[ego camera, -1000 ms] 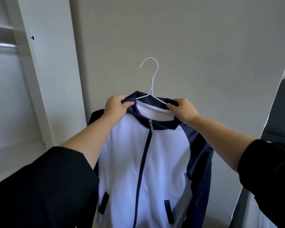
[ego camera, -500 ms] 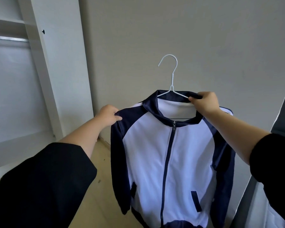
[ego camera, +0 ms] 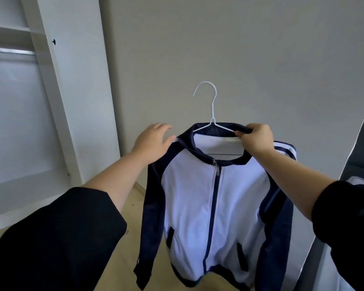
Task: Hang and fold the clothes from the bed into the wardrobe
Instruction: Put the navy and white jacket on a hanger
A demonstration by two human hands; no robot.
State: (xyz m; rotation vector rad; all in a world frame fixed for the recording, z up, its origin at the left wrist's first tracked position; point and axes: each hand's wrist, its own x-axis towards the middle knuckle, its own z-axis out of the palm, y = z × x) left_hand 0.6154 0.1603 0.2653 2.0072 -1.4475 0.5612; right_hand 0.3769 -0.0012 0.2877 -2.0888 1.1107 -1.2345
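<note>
Under the right hand, which grips collar and hanger to carry the jacket, the garment hangs straight; left hand, fingers spread, rests on its shoulder, likely smoothing.

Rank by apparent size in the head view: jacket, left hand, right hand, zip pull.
1. jacket, by far the largest.
2. left hand and right hand: they look alike, so unranked.
3. zip pull, the smallest.
</note>
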